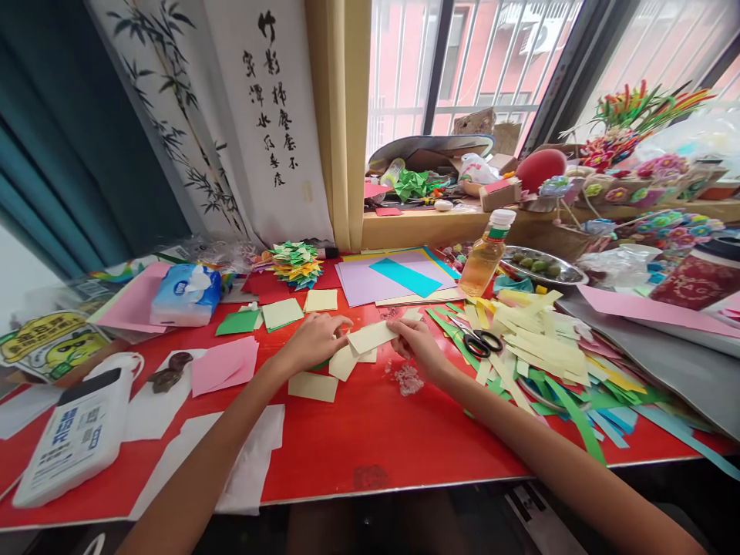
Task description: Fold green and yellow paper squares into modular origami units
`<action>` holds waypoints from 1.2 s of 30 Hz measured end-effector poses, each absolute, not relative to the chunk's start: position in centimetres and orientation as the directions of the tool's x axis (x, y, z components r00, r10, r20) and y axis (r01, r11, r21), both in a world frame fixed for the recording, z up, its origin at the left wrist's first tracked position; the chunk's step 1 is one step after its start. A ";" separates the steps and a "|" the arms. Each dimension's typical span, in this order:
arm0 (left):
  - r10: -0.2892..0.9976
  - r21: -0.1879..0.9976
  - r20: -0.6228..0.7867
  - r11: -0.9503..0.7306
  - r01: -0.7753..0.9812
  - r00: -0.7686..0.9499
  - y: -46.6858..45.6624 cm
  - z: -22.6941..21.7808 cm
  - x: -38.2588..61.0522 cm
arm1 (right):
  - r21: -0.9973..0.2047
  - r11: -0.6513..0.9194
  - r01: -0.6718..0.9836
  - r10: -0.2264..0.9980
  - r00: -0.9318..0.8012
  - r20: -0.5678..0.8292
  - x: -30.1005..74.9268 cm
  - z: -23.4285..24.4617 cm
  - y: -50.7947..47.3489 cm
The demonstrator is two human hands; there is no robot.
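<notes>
Between my hands is a small pale yellow paper rectangle (371,337), raised a little over the table. My right hand (421,351) pinches its right end between thumb and fingers. At the other end is my left hand (314,341), its fingers bent and apart; the thumb is close to the paper's edge, and I cannot tell if it touches. Beneath lie more pale yellow paper pieces (313,387), partly overlapping. Beyond my left hand are stacks of pale yellow squares (282,314) and green paper (237,322).
Black-handled scissors (483,343) lie right of my right hand, beside a heap of paper strips (540,339). A drink bottle (489,254) stands behind them. Purple sheets (361,281) lie at the back. At left are pink paper (225,365), a tissue pack (186,295) and a white box (75,439).
</notes>
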State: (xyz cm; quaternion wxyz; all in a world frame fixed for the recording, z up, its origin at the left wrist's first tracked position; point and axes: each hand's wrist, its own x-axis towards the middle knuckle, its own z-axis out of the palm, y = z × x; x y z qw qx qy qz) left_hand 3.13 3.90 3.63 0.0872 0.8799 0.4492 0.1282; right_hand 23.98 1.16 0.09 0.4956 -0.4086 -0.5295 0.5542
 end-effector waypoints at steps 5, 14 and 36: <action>0.754 0.213 0.130 -0.655 0.725 0.644 3.8 3.4 3.1 | -1.000 0.004 -0.006 0.966 -0.257 0.005 24.3 0.3 0.9; 0.676 0.238 0.320 -0.736 0.634 0.664 2.7 3.0 4.5 | -0.994 -0.056 0.094 0.945 -0.316 -0.084 23.9 0.4 0.6; 0.785 0.266 0.304 -0.614 0.743 0.539 2.8 1.4 5.0 | -0.841 0.233 0.488 0.972 -0.084 0.221 24.4 -0.9 1.7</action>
